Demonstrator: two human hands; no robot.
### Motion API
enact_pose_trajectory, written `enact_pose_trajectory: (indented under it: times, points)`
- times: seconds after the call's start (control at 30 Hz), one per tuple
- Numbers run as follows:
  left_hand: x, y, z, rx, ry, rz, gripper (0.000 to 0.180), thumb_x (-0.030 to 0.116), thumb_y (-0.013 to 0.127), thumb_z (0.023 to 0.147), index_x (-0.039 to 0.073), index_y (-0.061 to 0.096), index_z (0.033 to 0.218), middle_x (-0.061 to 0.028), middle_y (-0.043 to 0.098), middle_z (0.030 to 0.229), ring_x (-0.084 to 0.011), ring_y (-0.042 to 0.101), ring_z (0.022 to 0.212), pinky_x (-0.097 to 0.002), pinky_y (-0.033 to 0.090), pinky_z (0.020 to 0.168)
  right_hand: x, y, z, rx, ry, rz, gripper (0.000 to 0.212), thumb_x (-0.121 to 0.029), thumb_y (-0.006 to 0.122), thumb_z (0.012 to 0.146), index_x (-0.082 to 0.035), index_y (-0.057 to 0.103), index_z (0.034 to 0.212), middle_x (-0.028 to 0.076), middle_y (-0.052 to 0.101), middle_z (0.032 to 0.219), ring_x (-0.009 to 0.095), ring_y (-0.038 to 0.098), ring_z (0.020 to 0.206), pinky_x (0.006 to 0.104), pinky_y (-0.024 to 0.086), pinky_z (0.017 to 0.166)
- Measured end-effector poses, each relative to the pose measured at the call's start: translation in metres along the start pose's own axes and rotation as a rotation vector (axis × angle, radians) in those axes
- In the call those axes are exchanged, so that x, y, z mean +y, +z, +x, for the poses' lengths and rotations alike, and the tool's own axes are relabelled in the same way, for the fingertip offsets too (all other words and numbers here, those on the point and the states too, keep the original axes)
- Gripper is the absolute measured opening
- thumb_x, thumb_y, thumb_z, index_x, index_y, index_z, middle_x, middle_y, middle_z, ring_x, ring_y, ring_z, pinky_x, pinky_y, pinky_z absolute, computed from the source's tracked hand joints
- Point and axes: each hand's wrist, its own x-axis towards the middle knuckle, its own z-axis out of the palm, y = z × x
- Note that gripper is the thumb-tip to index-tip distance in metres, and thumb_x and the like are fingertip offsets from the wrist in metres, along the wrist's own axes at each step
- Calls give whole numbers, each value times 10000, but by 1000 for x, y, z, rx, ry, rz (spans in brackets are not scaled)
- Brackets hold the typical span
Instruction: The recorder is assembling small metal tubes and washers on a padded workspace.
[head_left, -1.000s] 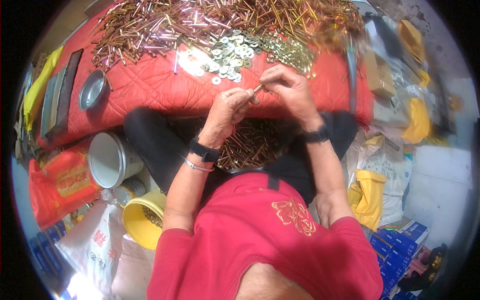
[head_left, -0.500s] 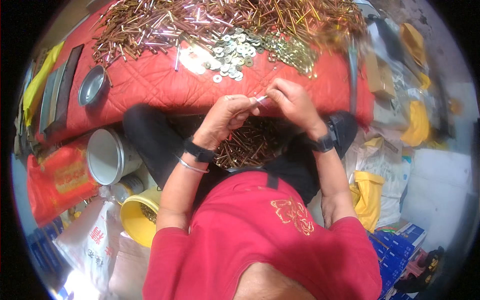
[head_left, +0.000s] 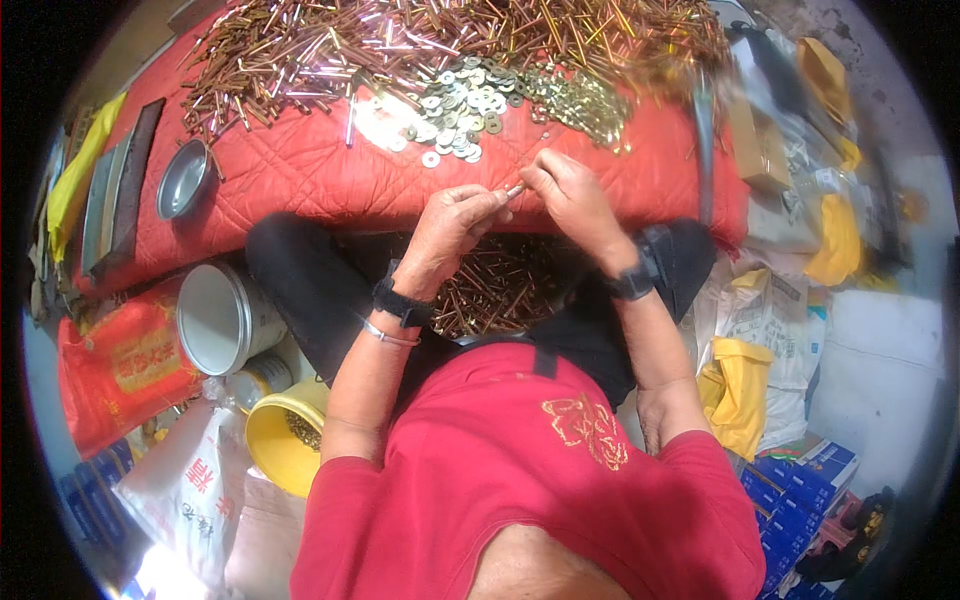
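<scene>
My left hand is closed in a pinch on a short metal rod. At the rod's far end, the fingertips of my right hand are pinched together; whether they also hold a small part is hidden. Both hands are above the near edge of the red quilted cover. Beyond them lie a pile of flat round washers and a heap of small brass-coloured pieces. Long copper-coloured metal rods are heaped at the back. Below my hands, between my legs, are many more rods.
A metal bowl sits on the cover at left. On the left side stand a white bucket, a yellow bucket and a white sack. At right are a cardboard box, yellow bags and blue boxes.
My right hand has shifted slightly left and up, and its fingers have moved at the rod's end. The left hand stays nearly in place with the rod, now tilted a little differently.
</scene>
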Motion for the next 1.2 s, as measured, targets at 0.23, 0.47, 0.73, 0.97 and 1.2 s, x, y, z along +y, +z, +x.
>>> enact_pose_trajectory:
  times: [0.23, 0.47, 0.73, 0.97, 1.2]
  points:
    - [2, -2, -1, 28, -17, -17, 254, 281, 593, 903, 62, 640, 784, 99, 379, 510, -10, 264, 404, -199, 166, 389, 7, 3, 0, 63, 83, 286, 292, -276, 544, 941, -8, 567, 826, 100, 531, 708, 190, 524, 655, 329, 409, 601]
    - [0, -3, -1, 12, -10, -63, 222, 255, 628, 871, 63, 654, 765, 91, 435, 552, -5, 287, 437, -192, 169, 401, 4, 0, 0, 15, 212, 245, 245, -214, 622, 893, -5, 567, 778, 60, 534, 654, 115, 482, 618, 295, 404, 575]
    - [2, -4, -2, 6, -22, -46, 221, 255, 626, 871, 62, 655, 767, 93, 426, 553, -5, 285, 443, -196, 169, 405, 3, 4, -2, 80, 207, 303, 228, -201, 641, 880, -6, 581, 779, 34, 545, 655, 90, 472, 615, 288, 400, 557]
    - [1, -3, 0, 0, -16, -41, 222, 262, 627, 868, 66, 654, 767, 94, 433, 569, -3, 287, 448, -194, 170, 406, 4, 13, -5, 133, 155, 339, 349, -283, 589, 931, 0, 535, 734, 22, 469, 633, 82, 387, 614, 279, 358, 541]
    - [2, -2, 0, -14, -39, -56, 228, 270, 620, 872, 70, 650, 768, 97, 421, 567, -4, 284, 445, -193, 167, 404, 10, 0, -7, 33, 241, 191, 150, -173, 637, 883, -31, 588, 876, 25, 532, 700, 100, 465, 612, 270, 406, 579]
